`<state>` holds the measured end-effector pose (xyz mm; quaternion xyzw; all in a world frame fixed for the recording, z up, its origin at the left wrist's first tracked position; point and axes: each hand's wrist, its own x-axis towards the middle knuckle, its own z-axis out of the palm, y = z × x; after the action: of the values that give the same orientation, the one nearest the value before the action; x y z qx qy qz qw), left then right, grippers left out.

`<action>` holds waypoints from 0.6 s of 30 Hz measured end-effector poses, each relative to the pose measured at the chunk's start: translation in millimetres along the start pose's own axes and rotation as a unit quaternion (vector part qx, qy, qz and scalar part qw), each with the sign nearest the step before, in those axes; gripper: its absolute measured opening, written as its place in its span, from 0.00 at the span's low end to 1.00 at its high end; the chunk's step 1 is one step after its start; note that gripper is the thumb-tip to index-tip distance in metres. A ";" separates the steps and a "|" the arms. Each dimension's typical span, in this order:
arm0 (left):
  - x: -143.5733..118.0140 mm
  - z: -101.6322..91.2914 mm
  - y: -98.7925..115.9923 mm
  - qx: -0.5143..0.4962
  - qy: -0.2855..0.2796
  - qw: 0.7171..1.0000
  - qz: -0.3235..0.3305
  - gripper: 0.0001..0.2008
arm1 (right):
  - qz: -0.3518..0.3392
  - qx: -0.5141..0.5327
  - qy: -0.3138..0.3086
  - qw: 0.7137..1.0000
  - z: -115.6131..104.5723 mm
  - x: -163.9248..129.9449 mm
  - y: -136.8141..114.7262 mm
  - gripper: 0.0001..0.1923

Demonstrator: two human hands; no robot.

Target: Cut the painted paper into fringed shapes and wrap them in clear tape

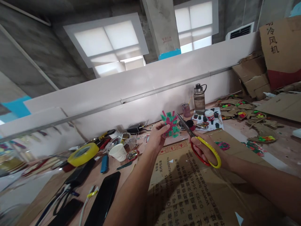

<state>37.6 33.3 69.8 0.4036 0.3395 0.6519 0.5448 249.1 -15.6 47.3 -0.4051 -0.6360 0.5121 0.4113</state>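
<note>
My left hand (160, 134) pinches a pink and green paper cutout (173, 127) with jagged, leaf-like edges, held up above the cardboard sheet (178, 188). In my right hand (202, 149) is a pair of scissors (213, 153) with red and yellow handles. Their blades point up and left, near the right side of the cutout, and look almost closed. Under both hands lies the printed cardboard, with small white paper scraps (239, 218) on it. Another pink and green cut piece (223, 145) rests to the right of my right hand.
Behind stand a water bottle (199, 99), a purple cup (186, 110) and a white-lidded jar (209, 115). On the left are a paper cup (118, 152), yellow tape roll (83, 154), black phone (103, 197) and cables. Brown decorated pieces (263, 133) lie at right, below a cardboard box (282, 53).
</note>
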 end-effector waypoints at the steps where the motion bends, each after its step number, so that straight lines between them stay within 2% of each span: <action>1: 1.0 -0.6 -0.1 -0.010 0.006 1.000 0.004 0.20 | 0.004 0.000 -0.001 1.000 0.4 -0.3 0.6 0.20; 7: 3.8 -4.2 -5.4 -0.059 0.041 0.997 0.017 0.20 | -0.014 0.004 -0.039 0.999 2.0 -0.8 -1.9 0.22; 13: -2.1 3.6 -9.3 -0.054 0.019 0.998 0.000 0.20 | -0.021 0.021 -0.027 0.999 4.0 1.5 1.3 0.23; 18: -4.6 9.6 -10.0 -0.042 0.011 0.999 0.008 0.20 | 0.000 0.041 -0.028 0.999 4.7 2.7 0.3 0.26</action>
<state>51.0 30.6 64.5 0.3757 0.3146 0.6743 0.5525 243.8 -14.5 46.7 -0.3732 -0.6256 0.5487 0.4102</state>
